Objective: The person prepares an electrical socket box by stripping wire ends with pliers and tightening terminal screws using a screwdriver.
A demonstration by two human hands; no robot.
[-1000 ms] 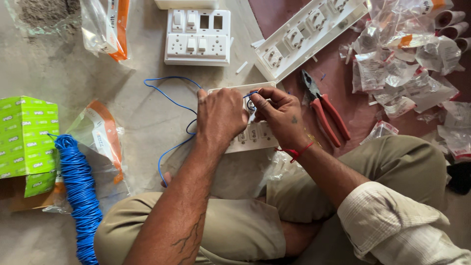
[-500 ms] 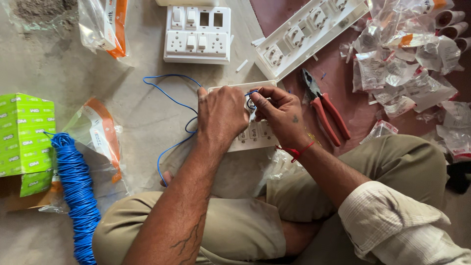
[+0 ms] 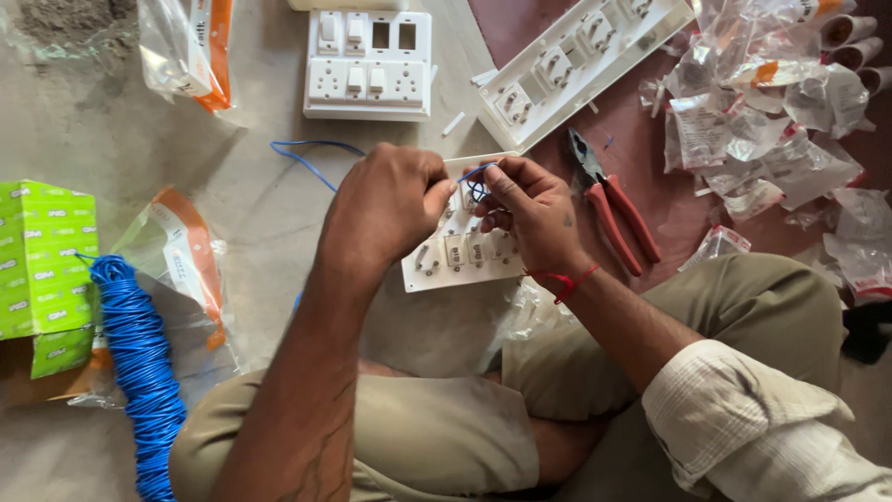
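Note:
A white switch plate (image 3: 462,253) lies face down on the floor in front of my crossed legs. My left hand (image 3: 386,206) rests on its left end, fingers curled over the plate's edge. My right hand (image 3: 525,212) pinches a thin blue wire (image 3: 476,181) at the plate's top, where the wire bends into a small loop. The wire's long tail (image 3: 307,156) trails off to the left across the floor.
Red-handled pliers (image 3: 609,200) lie just right of my right hand. A finished switch board (image 3: 369,65) and a long white plate (image 3: 581,65) sit further off. Clear plastic packets (image 3: 771,121) pile at the right. A blue wire coil (image 3: 139,372) and green box (image 3: 42,260) are at left.
Both hands stay on the plate with small finger movements on the blue wire. The view has shifted slightly.

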